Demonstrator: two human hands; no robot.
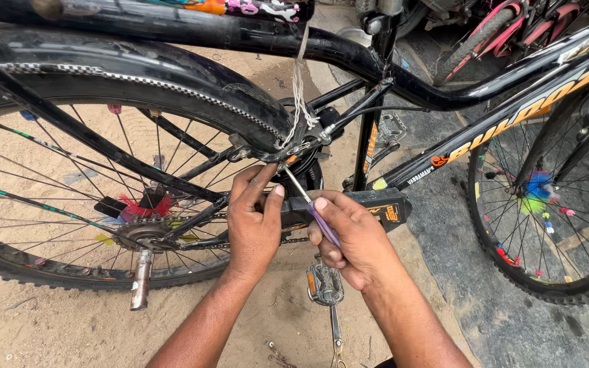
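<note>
Your fingers (335, 228) of the right hand (349, 238) were closed together around the purple plastic handle of a thin metal screwdriver (311, 208), and its shaft rose to the upper left, with the tip at the small fastener just under the lower end of the black curved rear mudguard (172, 88). Your left hand (253, 225) was near it, thumb and forefinger a little apart and bent toward the same place, touching the black frame stay (199, 187) there; whether they pinched a nut I could not tell. The black bicycle stood on the sandy ground (49, 327), with its spoked rear wheel (69, 204) at your left and a metal pedal (324, 285) hanging below your right wrist. A white frayed string (299, 95) hung down from the black top tube (206, 31) to the mudguard end.

By my judgement, you were at the step of turning the mudguard screw, and it was not finished. For the next move you needed to keep the tip straight in the screw head, press lightly and hold the other side firm, so that the blade did not slip toward your left fingers.
</note>
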